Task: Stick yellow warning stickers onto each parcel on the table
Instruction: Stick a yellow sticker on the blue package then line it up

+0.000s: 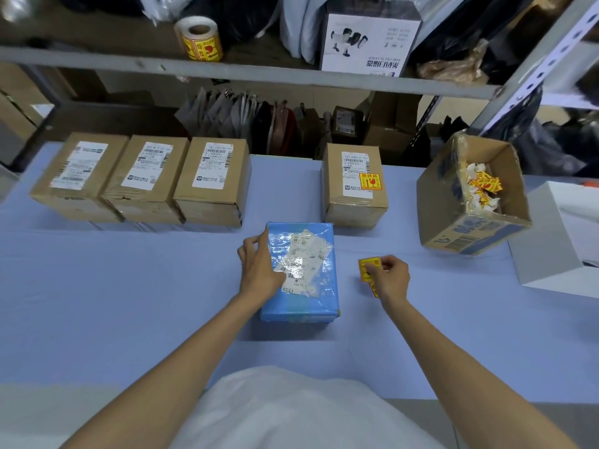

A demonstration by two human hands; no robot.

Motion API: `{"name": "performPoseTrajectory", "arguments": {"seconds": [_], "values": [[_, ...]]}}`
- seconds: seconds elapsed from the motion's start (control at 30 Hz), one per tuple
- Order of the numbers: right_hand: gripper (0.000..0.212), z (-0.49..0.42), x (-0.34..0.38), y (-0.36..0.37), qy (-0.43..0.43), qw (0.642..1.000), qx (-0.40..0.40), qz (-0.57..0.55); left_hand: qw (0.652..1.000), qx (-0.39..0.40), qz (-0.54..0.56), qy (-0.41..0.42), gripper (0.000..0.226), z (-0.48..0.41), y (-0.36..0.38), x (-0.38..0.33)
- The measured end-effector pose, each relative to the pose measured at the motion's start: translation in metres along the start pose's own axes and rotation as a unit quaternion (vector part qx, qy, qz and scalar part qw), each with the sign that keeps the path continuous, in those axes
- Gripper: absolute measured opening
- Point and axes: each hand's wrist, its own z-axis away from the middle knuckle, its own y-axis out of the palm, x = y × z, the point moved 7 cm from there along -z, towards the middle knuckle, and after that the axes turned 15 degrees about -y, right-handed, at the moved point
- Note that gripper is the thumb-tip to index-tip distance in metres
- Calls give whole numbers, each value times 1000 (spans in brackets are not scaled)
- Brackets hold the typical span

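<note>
Head view: I read all of this from the single head cam.
Blue parcel (299,273): wrapped in glossy blue film, crumpled white shipping label under clear tape on top. It lies mid-table on the blue cloth (129,286), nearest the person. I see no yellow sticker on it.
Left hand (259,264): rests on the blue parcel's left side, fingers laid over the top face and onto the label, thumb pointing away along the edge. Fingers look relaxed, not curled round anything.
Right hand (390,278): just right of the blue parcel, apart from it. Thumb and fingers pinch a yellow sticker (366,268); a second yellow bit shows below the hand, and I can't tell if it is joined.
Brown parcels, unstickered: 3, side by side and touching at back left, (79,176), (146,179), (212,186), each w/ a white label on top.
Stickered parcel (355,186): 1, brown, back centre, just behind the blue parcel. Its stuck sticker (370,182) is yellow w/ red print, beside the white label.
Parcel count: I make it 5, i.e. 4 brown and 1 blue.
Open carton (473,196): 1, tilted, at right, holding white and yellow scraps.
Sticker roll (199,38): 1, on the shelf above.
White box (557,238): 1, at the far right edge.
</note>
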Motion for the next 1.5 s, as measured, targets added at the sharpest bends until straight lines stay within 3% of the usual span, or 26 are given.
{"name": "performPoseTrajectory", "arguments": {"seconds": [0.1,0.2,0.3,0.43,0.57,0.8,1.07,1.5], "values": [[12,9,58,30,-58,984,119,-121,994,22,73,79,48,9,1,-30],[10,25,107,57,-99,953,240,-154,983,95,138,77,20,18,6,-53],[12,32,126,68,-123,950,253,-134,973,84,207,63,2,17,-1,-55],[25,35,127,76,-103,957,237,-128,938,69,340,-9,15,8,-12,-35],[11,39,127,77,-62,942,254,-213,921,104,375,-27,13,8,-14,-31],[8,32,129,69,-96,954,211,-188,925,134,354,-32,11,11,-13,-31],[7,28,122,65,-76,956,196,-204,940,198,276,-38,8,11,-8,-29],[6,24,114,69,-71,960,202,-183,951,205,226,-44,8,9,-6,-26]]}}
